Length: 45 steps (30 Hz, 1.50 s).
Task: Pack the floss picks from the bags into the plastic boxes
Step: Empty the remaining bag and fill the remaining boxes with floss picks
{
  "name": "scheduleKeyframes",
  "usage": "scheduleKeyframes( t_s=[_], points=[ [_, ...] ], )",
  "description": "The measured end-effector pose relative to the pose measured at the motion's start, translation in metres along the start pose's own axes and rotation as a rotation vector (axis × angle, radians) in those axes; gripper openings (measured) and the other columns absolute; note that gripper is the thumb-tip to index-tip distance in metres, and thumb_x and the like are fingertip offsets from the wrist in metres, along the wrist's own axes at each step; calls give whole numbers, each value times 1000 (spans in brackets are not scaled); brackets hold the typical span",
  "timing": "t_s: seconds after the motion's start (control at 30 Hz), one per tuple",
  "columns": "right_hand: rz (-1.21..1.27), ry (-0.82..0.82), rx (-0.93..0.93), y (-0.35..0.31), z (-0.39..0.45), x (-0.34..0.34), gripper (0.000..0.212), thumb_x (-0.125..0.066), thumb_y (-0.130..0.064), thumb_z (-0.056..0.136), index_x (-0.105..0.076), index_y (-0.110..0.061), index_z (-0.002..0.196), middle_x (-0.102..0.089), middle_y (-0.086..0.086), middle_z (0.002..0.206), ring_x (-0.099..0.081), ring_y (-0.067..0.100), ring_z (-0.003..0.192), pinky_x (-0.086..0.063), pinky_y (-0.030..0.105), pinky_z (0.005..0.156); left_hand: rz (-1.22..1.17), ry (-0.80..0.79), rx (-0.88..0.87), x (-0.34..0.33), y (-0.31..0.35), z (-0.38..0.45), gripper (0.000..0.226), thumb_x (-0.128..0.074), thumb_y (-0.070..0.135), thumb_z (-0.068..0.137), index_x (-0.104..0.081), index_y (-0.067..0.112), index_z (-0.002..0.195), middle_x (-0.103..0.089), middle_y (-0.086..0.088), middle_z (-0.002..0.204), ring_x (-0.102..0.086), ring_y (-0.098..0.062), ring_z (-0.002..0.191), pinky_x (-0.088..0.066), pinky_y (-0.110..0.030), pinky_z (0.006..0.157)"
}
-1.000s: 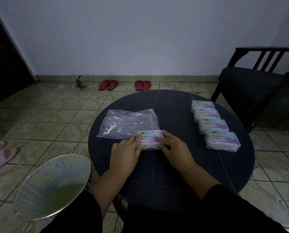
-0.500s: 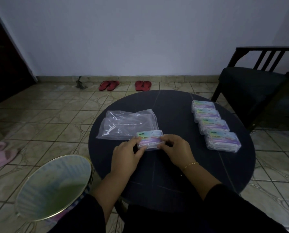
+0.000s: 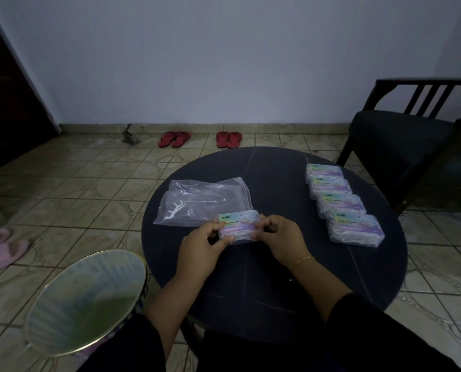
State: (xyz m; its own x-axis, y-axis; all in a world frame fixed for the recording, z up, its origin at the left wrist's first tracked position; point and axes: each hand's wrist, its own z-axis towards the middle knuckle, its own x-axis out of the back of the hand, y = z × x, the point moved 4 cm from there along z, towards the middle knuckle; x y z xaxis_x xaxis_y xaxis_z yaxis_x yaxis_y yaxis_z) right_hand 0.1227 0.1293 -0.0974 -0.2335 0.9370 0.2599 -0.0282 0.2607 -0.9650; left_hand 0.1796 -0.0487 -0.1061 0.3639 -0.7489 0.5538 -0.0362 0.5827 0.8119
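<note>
Both hands, left hand (image 3: 201,244) and right hand (image 3: 280,237), pinch the box (image 3: 238,226) at frame centre, over the worktop (image 3: 277,277); uneven squeeze could pop the lid, spilling picks; stray floss pick (image 3: 173,209) in the bag (image 3: 205,201) may be missed.

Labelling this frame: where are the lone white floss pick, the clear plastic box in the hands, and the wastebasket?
lone white floss pick (image 3: 173,209): head view, handle.
clear plastic box (image 3: 238,224): head view, label.
wastebasket (image 3: 40,311): head view, rim.

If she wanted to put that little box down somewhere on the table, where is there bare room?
Bare patches: the middle of the dark round table, between the clear plastic bags and the row of four packed boxes; and the near edge by her wrists. Both sides are crowded. Her left hand and right hand hold the labelled plastic box.
</note>
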Motion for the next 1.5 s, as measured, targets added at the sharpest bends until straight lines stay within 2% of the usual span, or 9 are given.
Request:
scheduleKeyframes(
  t_s=[0.1,0.23,0.4,0.53,0.7,0.97,1.1,1.23,1.5],
  points=[
    [-103,76,43,2,-5,-1,26,-73,-10,80,-69,-16,105,-65,0,118,-58,6,110,-42,12,94,46,50,11,1,3,-4,42,-71,34,81,-63,25,121,-67,6,116,-59,-5,105,-46,-26,96],
    [-484,62,192,-4,-10,-1,34,-65,-23,88,-64,-19,122,-61,2,128,-54,11,118,-33,15,101,470,77,-182,1,11,-7,42,-60,39,90,-57,24,129,-68,-4,106,-61,-17,91,-46,-27,79],
    [-760,97,485,-12,-15,-5,28,-70,-19,85,-70,-10,111,-66,11,115,-62,25,105,-49,41,95,754,84,-502,1,26,-5,31,-75,27,80,-72,10,106,-65,-9,121,-68,-25,92,-55,-36,75],
    [-801,37,416,-17,-12,-7,32,-63,-22,90,-64,-13,120,-54,7,135,-49,20,125,-39,39,107,617,-18,-378,4,27,-1,41,-55,37,93,-55,18,130,-47,2,142,-49,-15,123,-35,-29,103],
    [-549,24,253,-14,-11,5,30,-61,-11,90,-63,-14,119,-55,1,132,-50,12,121,-32,16,102,478,-134,-221,1,30,4,43,-68,48,79,-50,27,111,-54,13,107,-51,-7,98,-32,-27,94],
    [-513,125,162,-23,-7,41,28,-54,-8,93,-63,-13,119,-57,2,125,-53,11,112,-30,7,87,411,-36,-266,-20,67,18,35,-68,49,79,-53,25,101,-54,15,97,-46,-5,91,-29,-26,89],
    [-659,103,29,-26,13,63,35,-53,-9,92,-56,-19,125,-52,4,128,-54,21,109,-41,25,96,469,6,-282,-54,88,33,34,-62,56,77,-51,27,91,-61,13,89,-56,-10,91,-29,-28,83],
    [-1079,17,7,-28,30,75,36,-54,-21,90,-51,-23,126,-49,-1,129,-43,23,120,-29,42,103,660,27,-201,-89,95,44,50,-51,72,73,-51,27,95,-60,9,95,-53,-14,96,-25,-33,82],
    [-1352,-180,29,-29,62,77,59,-46,-43,93,-33,-15,143,-32,7,145,-24,30,134,-24,57,103,746,-21,-158,-114,99,65,48,-57,60,75,-47,27,109,-52,8,115,-40,-13,110,-25,-33,86]
  ],
)
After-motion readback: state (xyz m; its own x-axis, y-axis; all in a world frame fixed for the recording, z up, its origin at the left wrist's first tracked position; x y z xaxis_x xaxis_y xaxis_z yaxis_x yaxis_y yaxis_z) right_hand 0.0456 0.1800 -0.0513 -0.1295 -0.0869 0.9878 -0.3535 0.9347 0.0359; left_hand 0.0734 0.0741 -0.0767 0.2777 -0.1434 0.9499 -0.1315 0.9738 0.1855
